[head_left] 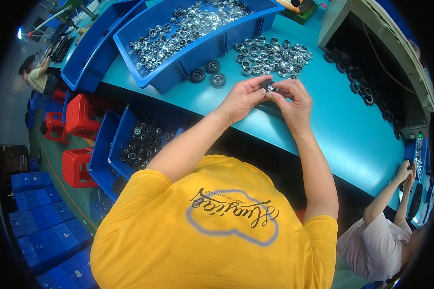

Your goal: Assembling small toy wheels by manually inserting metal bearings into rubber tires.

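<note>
My left hand (242,98) and my right hand (294,102) meet above the teal table (342,125), both pinching one small black wheel with a shiny metal centre (269,86). Just beyond my fingers lies a loose pile of silver metal rings (272,55). Three black wheels (208,72) lie on the table to the left of my hands, beside a blue bin (212,45) holding many more silver rings.
A grey machine housing (376,29) with a row of black wheels stands at the right. Below the table's left edge a blue bin (125,139) holds black wheels. Red stools (77,166) and stacked blue crates (38,216) sit on the floor. Another person's hands (404,172) work at far right.
</note>
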A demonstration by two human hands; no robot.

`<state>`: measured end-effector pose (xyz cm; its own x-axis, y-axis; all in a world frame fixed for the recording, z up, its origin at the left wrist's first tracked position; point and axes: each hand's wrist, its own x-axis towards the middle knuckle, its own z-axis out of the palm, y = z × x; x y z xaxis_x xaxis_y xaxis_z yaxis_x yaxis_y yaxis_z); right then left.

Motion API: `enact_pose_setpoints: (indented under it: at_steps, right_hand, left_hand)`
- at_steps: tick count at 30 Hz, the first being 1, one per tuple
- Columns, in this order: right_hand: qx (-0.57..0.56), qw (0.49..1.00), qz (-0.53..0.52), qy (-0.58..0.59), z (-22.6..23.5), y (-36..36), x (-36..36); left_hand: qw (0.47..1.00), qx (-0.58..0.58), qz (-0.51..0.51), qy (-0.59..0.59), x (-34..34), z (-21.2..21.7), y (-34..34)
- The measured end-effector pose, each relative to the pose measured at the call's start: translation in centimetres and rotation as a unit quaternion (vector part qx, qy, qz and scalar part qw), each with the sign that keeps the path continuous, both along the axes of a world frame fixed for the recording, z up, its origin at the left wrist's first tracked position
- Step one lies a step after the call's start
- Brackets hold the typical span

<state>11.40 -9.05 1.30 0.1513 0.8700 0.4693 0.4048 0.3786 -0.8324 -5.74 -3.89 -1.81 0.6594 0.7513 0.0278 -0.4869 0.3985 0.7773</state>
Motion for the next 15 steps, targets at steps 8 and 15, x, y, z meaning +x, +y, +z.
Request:
enact_pose_setpoints:
  at_steps: [8,15]
  right_hand:
    - [0.008,0.999,0.009,-0.036,-0.4,0.08,-0.03]
    - [-0.064,0.988,0.08,0.116,-0.53,0.39,0.85]
  left_hand:
    - [0.991,0.076,0.053,0.093,0.6,0.51,-0.55]
    - [0.986,0.085,0.122,0.078,0.84,-0.3,-0.63]
